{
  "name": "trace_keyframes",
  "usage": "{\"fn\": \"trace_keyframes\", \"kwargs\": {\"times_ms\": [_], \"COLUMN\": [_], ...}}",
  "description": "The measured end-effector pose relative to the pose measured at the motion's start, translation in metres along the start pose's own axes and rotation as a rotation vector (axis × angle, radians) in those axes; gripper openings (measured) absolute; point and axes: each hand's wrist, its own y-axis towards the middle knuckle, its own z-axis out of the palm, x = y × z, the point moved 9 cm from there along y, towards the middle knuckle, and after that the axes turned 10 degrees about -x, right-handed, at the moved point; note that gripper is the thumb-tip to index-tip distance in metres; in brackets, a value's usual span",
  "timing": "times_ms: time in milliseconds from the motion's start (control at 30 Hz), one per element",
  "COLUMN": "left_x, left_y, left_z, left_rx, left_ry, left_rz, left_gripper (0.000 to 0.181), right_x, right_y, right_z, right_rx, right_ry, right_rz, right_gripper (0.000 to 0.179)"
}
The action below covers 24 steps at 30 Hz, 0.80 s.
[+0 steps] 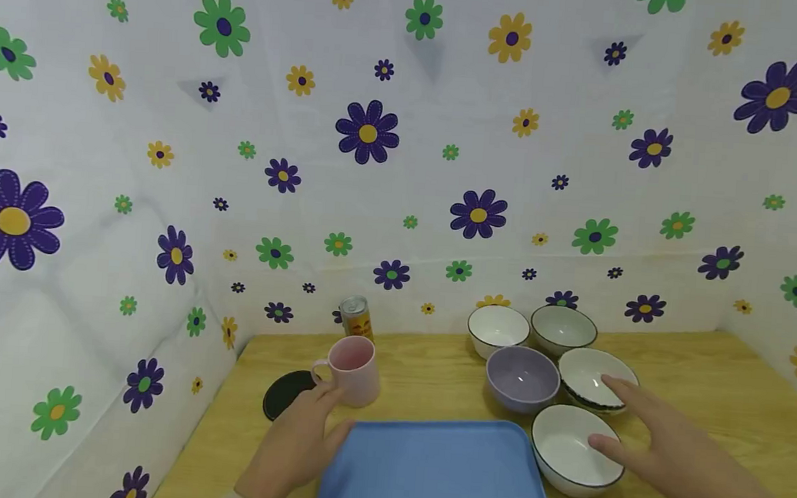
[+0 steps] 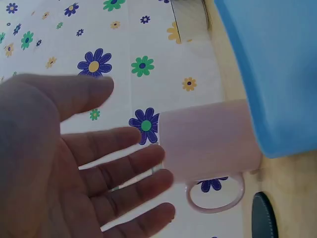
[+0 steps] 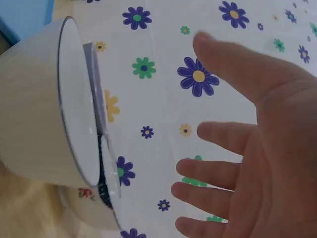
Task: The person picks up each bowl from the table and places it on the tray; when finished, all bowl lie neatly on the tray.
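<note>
My left hand has its fingers extended close to a pink mug, overlapping the mug's lower left side in the head view. In the left wrist view, thumb and fingers are spread, the palm holds nothing, and the mug's handle shows. My right hand hovers with straight, spread fingers at the right of two white bowls: a dark-rimmed front one and one with a dark patterned outside behind it. Nothing lies between its fingers in the right wrist view, where the front bowl stands at left.
A blue tray lies between the hands. Behind the mug stands a drink can, with a black disc at its left. A purple bowl, another white bowl and a pale grey-green bowl sit further back. Flower-printed cloth surrounds the table.
</note>
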Motion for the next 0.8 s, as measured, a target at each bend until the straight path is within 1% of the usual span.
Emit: {"fn": "trace_keyframes", "kwargs": {"times_ms": [67, 133, 233, 300, 367, 467, 567, 633, 733, 800], "left_x": [0.005, 0.011, 0.021, 0.028, 0.035, 0.044, 0.051, 0.055, 0.061, 0.065], "left_y": [-0.003, -0.007, -0.011, -0.013, -0.013, -0.014, -0.016, -0.020, -0.027, -0.031], "left_z": [0.004, 0.011, 0.023, 0.029, 0.034, 0.040, 0.046, 0.052, 0.062, 0.068], "left_rx": [0.025, 0.083, 0.158, 0.183, 0.200, 0.226, 0.272, 0.311, 0.369, 0.387], "left_ry": [-0.014, -0.039, -0.082, -0.109, -0.150, -0.210, -0.286, -0.349, -0.461, -0.544], "left_rz": [-0.052, -0.109, -0.173, -0.201, -0.228, -0.257, -0.275, -0.295, -0.340, -0.372], "left_gripper": [0.044, 0.044, 0.048, 0.051, 0.053, 0.056, 0.057, 0.058, 0.059, 0.058], "right_x": [-0.010, -0.022, -0.035, -0.041, -0.043, -0.044, -0.042, -0.040, -0.038, -0.038], "right_y": [-0.001, -0.002, -0.003, -0.003, -0.002, -0.003, -0.005, -0.008, -0.012, -0.015], "right_z": [-0.003, -0.005, -0.003, 0.002, 0.008, 0.021, 0.031, 0.037, 0.045, 0.050], "right_rx": [-0.005, -0.003, 0.011, 0.031, 0.048, 0.090, 0.115, 0.126, 0.148, 0.170], "right_ry": [-0.022, -0.041, -0.040, -0.020, 0.014, 0.094, 0.175, 0.231, 0.309, 0.341], "right_rz": [0.049, 0.096, 0.129, 0.138, 0.135, 0.142, 0.139, 0.128, 0.112, 0.111], "right_gripper": [0.088, 0.090, 0.092, 0.093, 0.092, 0.091, 0.091, 0.089, 0.087, 0.087]}}
